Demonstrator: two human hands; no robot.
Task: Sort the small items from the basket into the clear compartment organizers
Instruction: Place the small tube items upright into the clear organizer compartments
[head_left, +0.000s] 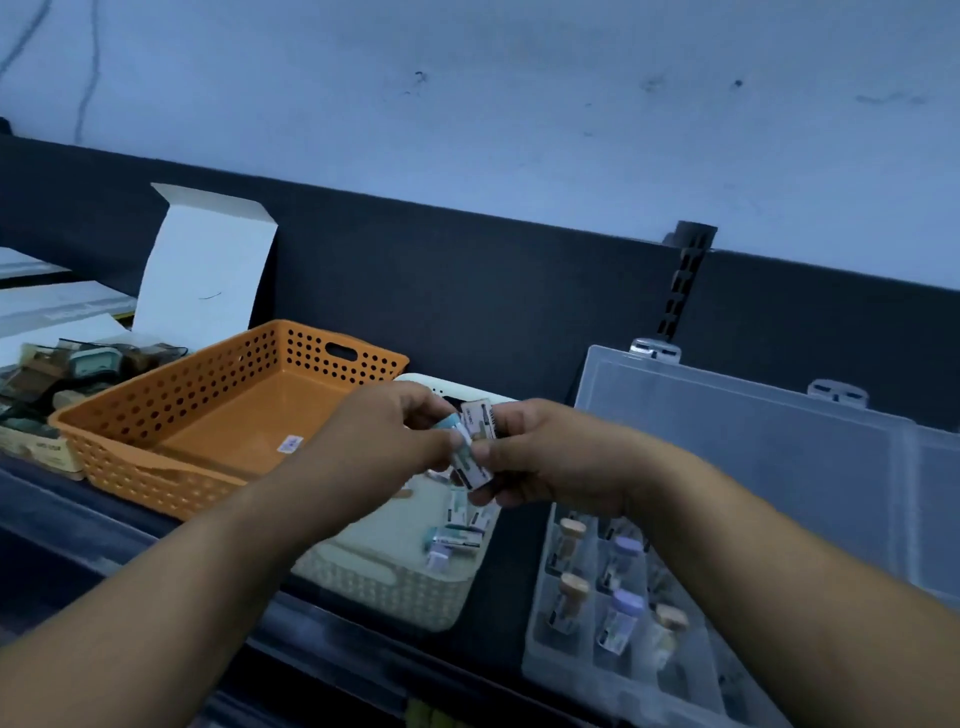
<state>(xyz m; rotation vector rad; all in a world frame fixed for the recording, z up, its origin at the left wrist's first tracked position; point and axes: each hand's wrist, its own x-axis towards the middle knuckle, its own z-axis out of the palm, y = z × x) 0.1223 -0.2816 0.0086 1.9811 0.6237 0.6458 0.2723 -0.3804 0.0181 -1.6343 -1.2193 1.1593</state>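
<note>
Left hand (387, 434) and right hand (535, 457): both pinched on small labelled items (474, 448), possibly erasers, above cream basket (395, 587); clear organizer (550, 670) right.

Far left, an orange basket (208, 415) has walls patterned with round holes. Nearer, a cream basket (395, 587) has a woven texture. The clear organizer (623, 613) on the right holds lilac-capped (626, 603) and tan-capped (573, 582) items. The worktop (514, 561) is black.

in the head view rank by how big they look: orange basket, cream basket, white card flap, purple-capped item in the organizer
1. orange basket
2. white card flap
3. cream basket, partly hidden by the arms, so unsure against the flap
4. purple-capped item
</note>
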